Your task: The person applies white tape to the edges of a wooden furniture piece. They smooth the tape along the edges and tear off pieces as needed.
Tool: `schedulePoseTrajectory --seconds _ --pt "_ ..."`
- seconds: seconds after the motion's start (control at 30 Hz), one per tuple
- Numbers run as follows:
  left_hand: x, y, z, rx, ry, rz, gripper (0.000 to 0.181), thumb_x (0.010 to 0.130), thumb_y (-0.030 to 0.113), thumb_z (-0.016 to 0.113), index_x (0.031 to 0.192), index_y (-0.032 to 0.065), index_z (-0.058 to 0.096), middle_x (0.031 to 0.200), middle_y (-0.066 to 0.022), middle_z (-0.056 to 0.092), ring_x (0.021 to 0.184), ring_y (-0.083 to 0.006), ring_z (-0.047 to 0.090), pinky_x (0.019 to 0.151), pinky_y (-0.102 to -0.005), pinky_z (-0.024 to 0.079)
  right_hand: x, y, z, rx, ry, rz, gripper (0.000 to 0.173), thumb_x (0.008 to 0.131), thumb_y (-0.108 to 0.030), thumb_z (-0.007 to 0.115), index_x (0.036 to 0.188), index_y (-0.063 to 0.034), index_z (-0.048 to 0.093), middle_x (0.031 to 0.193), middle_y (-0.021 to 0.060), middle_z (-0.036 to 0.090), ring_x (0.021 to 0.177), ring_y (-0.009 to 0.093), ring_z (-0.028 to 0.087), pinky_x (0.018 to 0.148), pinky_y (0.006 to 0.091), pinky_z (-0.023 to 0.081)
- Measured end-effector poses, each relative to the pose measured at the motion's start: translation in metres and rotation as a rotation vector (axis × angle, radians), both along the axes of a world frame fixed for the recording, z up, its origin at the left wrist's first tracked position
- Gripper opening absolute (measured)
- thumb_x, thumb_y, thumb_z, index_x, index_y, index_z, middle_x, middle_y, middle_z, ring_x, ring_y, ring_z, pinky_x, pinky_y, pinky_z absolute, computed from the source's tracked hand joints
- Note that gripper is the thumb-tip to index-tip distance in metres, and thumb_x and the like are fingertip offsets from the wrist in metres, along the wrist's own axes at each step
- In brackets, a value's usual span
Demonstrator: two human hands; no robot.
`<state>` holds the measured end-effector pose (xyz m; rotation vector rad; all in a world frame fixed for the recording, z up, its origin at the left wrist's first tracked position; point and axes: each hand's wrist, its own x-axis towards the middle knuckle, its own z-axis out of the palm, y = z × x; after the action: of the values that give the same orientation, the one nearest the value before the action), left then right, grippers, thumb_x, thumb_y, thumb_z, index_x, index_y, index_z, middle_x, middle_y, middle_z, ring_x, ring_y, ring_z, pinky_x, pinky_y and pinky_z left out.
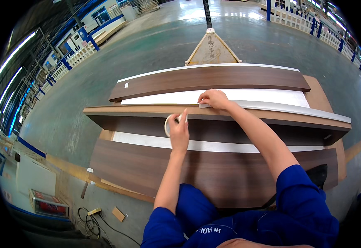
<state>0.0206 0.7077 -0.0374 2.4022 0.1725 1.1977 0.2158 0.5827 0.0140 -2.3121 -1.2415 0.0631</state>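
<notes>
A long dark wood-grain panel (137,111) stands on edge before me, its bare tan board edge facing up. A white strip (298,110) lies along the right part of that edge. My right hand (214,98) pinches the left end of this strip, with the fingertips at the panel's top. In my left hand (179,133) is a roll of white tape (168,125), held upright just in front of the same edge. Whether a length of tape runs between the roll and the strip cannot be made out.
Another wood-grain panel (208,77) lies behind, and a wider one (131,167) lies nearest me. White sheets (155,96) show between them. Beyond stands a pallet truck (213,49). A cable (90,224) and a small board offcut (118,214) lie on the floor at lower left.
</notes>
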Motion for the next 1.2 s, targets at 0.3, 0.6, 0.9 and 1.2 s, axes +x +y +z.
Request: schedulePoseTrajectory --seconds 0.3,0.6,0.9,1.2 --pt "-0.131 0.034 -0.109 0.182 0.499 -0.202 0.051 0.085 0.003 0.061 0.134 0.0113 0.05 0.118 -0.0181 0.052 0.101 -0.0358 0.059 0.079 -0.0423 0.051 0.027 0.004 -0.008 0.049 0.103 0.109 0.016 0.086 -0.023 0.066 0.099 -0.023 0.074 0.097 0.0063 0.067 0.099 0.026 0.06 0.085 0.0376 0.046" --pt "-0.079 0.028 -0.084 0.186 0.217 -0.07 0.036 0.083 0.02 0.069 0.114 0.0036 0.06 0.113 -0.013 0.056 0.098 -0.0322 0.055 0.084 -0.0424 0.046 0.032 0.0 -0.009 0.062 -0.072 0.134 0.019 0.085 -0.019 0.066 0.102 -0.0241 0.074 0.101 0.0028 0.062 0.104 0.025 0.053 0.092 0.0392 0.042" --pt "0.122 0.047 0.014 -0.446 0.311 -0.489 0.036 0.082 0.025 0.074 0.11 0.0032 0.066 0.106 -0.0122 0.066 0.1 -0.0264 0.061 0.089 -0.0372 0.046 0.034 -0.006 -0.013 0.217 -0.203 0.178 0.016 0.087 -0.021 0.064 0.096 -0.0236 0.076 0.097 0.0024 0.062 0.097 0.025 0.055 0.086 0.0377 0.046" --pt "0.149 0.055 0.016 -0.684 0.615 -0.467 0.042 0.084 0.027 0.074 0.116 0.0015 0.063 0.079 0.0001 0.063 0.071 -0.0071 0.056 0.067 -0.0214 0.047 0.028 -0.022 0.016 0.701 -0.145 -0.042 0.044 0.094 -0.014 0.052 0.137 -0.0057 0.044 0.109 0.0141 0.062 0.1 0.031 0.057 0.089 0.039 0.046"
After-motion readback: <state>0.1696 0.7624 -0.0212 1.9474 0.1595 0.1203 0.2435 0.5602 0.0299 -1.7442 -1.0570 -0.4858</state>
